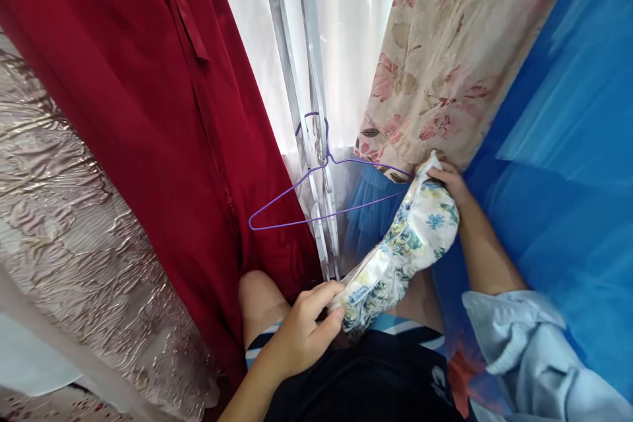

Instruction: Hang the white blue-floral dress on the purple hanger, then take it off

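A white strapless bustier top [400, 244] with blue and yellow flowers is stretched slantwise between my two hands. My left hand [311, 326] pinches its lower left end between thumb and fingers. At the upper right end, my right hand [449, 181] is closed on the edge of the garment, its fingers partly hidden behind the cloth. A thin purple hanger [281, 227] hangs by its hook from a metal rack; its right end passes behind the top, so I cannot tell whether the two are joined.
The upright metal rack [311, 33] stands in the middle before a white curtain [366, 6]. To the left hang a dark red dress [123, 66] and a pinkish embossed fabric [64, 211]. On the right are a beige floral garment [445, 46] and bright blue tulle [568, 119].
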Available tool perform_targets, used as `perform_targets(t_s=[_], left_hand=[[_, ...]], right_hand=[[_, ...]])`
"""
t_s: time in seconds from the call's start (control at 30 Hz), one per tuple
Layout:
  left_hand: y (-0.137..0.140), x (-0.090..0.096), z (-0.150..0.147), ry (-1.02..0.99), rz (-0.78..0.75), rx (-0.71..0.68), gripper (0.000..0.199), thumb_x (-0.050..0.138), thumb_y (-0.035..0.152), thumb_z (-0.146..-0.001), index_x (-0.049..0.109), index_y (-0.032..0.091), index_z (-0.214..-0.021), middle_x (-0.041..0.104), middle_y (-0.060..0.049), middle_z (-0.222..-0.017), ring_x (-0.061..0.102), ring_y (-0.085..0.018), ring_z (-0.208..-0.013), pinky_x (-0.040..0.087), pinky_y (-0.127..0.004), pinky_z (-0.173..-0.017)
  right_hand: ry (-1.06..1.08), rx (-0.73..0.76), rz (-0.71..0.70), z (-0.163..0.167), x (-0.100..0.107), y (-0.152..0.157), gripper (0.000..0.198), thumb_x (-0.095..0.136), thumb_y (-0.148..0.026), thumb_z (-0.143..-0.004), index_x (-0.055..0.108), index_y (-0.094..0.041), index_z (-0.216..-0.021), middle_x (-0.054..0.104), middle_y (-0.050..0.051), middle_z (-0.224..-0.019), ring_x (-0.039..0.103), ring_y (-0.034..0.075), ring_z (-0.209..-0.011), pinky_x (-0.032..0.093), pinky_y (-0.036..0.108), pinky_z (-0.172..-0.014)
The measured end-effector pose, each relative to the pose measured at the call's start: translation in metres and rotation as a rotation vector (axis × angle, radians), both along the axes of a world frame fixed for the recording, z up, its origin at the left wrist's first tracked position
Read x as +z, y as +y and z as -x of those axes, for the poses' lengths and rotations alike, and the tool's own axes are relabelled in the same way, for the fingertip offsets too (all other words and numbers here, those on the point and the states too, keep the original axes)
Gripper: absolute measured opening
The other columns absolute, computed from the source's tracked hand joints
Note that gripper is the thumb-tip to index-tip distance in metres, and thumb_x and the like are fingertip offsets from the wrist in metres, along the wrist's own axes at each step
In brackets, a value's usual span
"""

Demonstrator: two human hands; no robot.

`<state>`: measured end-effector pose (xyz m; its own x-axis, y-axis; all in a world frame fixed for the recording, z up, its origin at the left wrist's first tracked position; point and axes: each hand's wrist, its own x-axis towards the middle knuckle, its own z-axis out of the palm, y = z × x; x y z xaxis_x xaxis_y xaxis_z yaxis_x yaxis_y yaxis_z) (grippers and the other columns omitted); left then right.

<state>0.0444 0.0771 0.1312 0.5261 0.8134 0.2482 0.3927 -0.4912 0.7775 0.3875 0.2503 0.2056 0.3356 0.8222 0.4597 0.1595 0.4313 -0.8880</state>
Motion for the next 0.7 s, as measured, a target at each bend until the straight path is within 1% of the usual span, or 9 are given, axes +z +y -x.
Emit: perform_targets(t_s=[0.1, 0.17, 0.2, 0.27, 0.33, 0.4, 0.5, 0.6, 0.7], left_hand=[[0.005, -0.002, -0.014, -0.063, 0.008, -0.040, 0.017, 0.045, 0.030, -0.099, 0.058, 0.021, -0.096, 0.055, 0.001, -0.079, 0.052, -0.014, -0.073, 0.040, -0.025, -0.069], [0.009, -0.008, -0.015, -0.125, -0.001, -0.017, 0.016, 0.045, 0.030, -0.099, 0.057, 0.020, -0.093, 0.051, 0.002, -0.075, 0.048, -0.013, -0.068, 0.039, -0.024, -0.065], [0.011, -0.012, -0.011, -0.158, -0.011, 0.014, 0.015, 0.046, 0.030, -0.098, 0.056, 0.020, -0.093, 0.051, 0.002, -0.074, 0.048, -0.012, -0.067, 0.039, -0.024, -0.063], [0.018, -0.017, 0.003, -0.182, -0.059, 0.127, 0.009, 0.049, 0.027, -0.094, 0.056, 0.020, -0.094, 0.053, 0.002, -0.076, 0.050, -0.013, -0.067, 0.040, -0.024, -0.062], [0.028, -0.018, 0.025, -0.136, -0.146, 0.284, 0.008, 0.053, 0.022, -0.089, 0.056, 0.021, -0.096, 0.058, 0.000, -0.082, 0.054, -0.015, -0.071, 0.044, -0.025, -0.066], [0.040, -0.017, 0.049, -0.024, -0.239, 0.416, 0.012, 0.054, 0.018, -0.084, 0.058, 0.021, -0.095, 0.062, -0.002, -0.090, 0.059, -0.018, -0.082, 0.047, -0.027, -0.074], [0.059, -0.018, 0.076, 0.134, -0.322, 0.509, 0.016, 0.053, 0.017, -0.084, 0.062, 0.022, -0.096, 0.065, -0.004, -0.100, 0.060, -0.023, -0.100, 0.047, -0.033, -0.087], [0.079, -0.023, 0.084, 0.133, -0.342, 0.577, 0.019, 0.050, 0.015, -0.085, 0.063, 0.023, -0.098, 0.066, -0.003, -0.097, 0.061, -0.023, -0.096, 0.046, -0.034, -0.087], [0.102, -0.032, 0.081, 0.058, -0.354, 0.653, 0.017, 0.046, 0.012, -0.084, 0.059, 0.022, -0.090, 0.065, -0.002, -0.090, 0.061, -0.021, -0.087, 0.046, -0.031, -0.081]], right_hand=[[0.026, 0.209, 0.071, 0.010, 0.000, 0.024, 0.040, 0.075, -0.051, -0.076, 0.073, -0.011, -0.073, 0.073, 0.005, -0.065, 0.060, 0.012, -0.050, 0.044, 0.026, -0.052], [0.041, 0.299, 0.103, 0.013, 0.000, 0.032, 0.038, 0.083, -0.053, -0.065, 0.072, -0.016, -0.072, 0.070, 0.001, -0.060, 0.059, 0.014, -0.048, 0.045, 0.025, -0.047], [0.049, 0.327, 0.112, 0.013, 0.000, 0.033, 0.038, 0.085, -0.052, -0.062, 0.071, -0.018, -0.071, 0.068, 0.000, -0.058, 0.059, 0.015, -0.047, 0.046, 0.025, -0.046], [0.063, 0.362, 0.121, 0.011, 0.001, 0.033, 0.035, 0.085, -0.050, -0.063, 0.069, -0.020, -0.071, 0.067, -0.001, -0.056, 0.061, 0.017, -0.048, 0.047, 0.026, -0.046], [0.072, 0.388, 0.127, 0.008, 0.003, 0.031, 0.033, 0.086, -0.047, -0.064, 0.069, -0.021, -0.072, 0.067, 0.000, -0.056, 0.063, 0.018, -0.050, 0.049, 0.026, -0.047], [0.075, 0.417, 0.138, 0.006, 0.005, 0.028, 0.032, 0.088, -0.045, -0.062, 0.069, -0.021, -0.073, 0.069, 0.001, -0.058, 0.065, 0.019, -0.053, 0.050, 0.027, -0.048], [0.074, 0.465, 0.161, 0.008, 0.006, 0.025, 0.033, 0.091, -0.042, -0.059, 0.070, -0.020, -0.073, 0.071, 0.002, -0.059, 0.067, 0.021, -0.055, 0.051, 0.027, -0.049], [0.074, 0.509, 0.176, 0.015, 0.003, 0.024, 0.037, 0.093, -0.042, -0.055, 0.071, -0.019, -0.074, 0.073, 0.004, -0.062, 0.068, 0.021, -0.056, 0.052, 0.027, -0.050], [0.084, 0.583, 0.206, 0.019, 0.000, 0.022, 0.039, 0.095, -0.043, -0.052, 0.074, -0.019, -0.074, 0.076, 0.004, -0.066, 0.069, 0.020, -0.056, 0.053, 0.026, -0.052]])
